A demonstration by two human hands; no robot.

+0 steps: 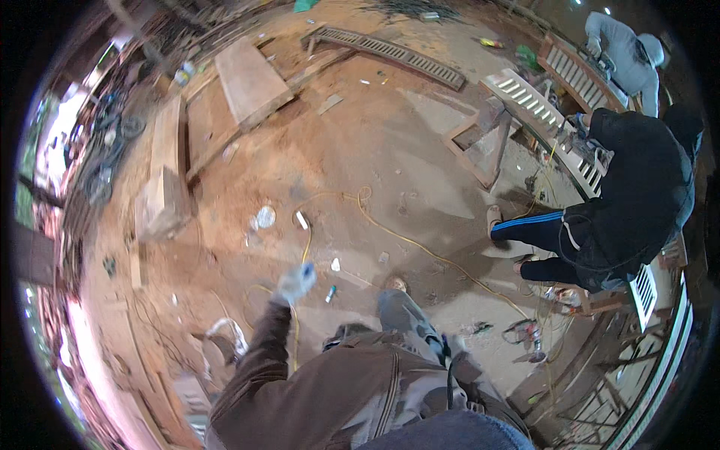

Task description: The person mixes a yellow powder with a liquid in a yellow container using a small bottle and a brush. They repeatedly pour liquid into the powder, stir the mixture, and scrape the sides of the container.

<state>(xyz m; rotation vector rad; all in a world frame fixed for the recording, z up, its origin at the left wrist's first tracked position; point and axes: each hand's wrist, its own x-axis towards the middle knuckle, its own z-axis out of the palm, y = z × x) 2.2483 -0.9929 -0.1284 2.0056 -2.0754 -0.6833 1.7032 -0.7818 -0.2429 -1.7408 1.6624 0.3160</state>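
Note:
My left hand [296, 283] wears a pale glove and reaches forward from a brown jacket sleeve [259, 352] over the dirt floor. Its fingers look curled, and a small blue bit shows at the top of the glove; I cannot tell whether it holds anything. A yellow cable [390, 234] snakes across the ground just beyond the hand. My leg in grey trousers [401, 315] steps forward to the right of the hand. My right hand is out of sight.
Thick wooden planks [251, 79] and beams [161, 187] lie at the far left. A slatted frame [390, 51] lies at the back. At the right, a person in black [637, 202] and another in grey [626, 56] work on white louvred panels [529, 97]. A power tool [525, 331] lies on the floor.

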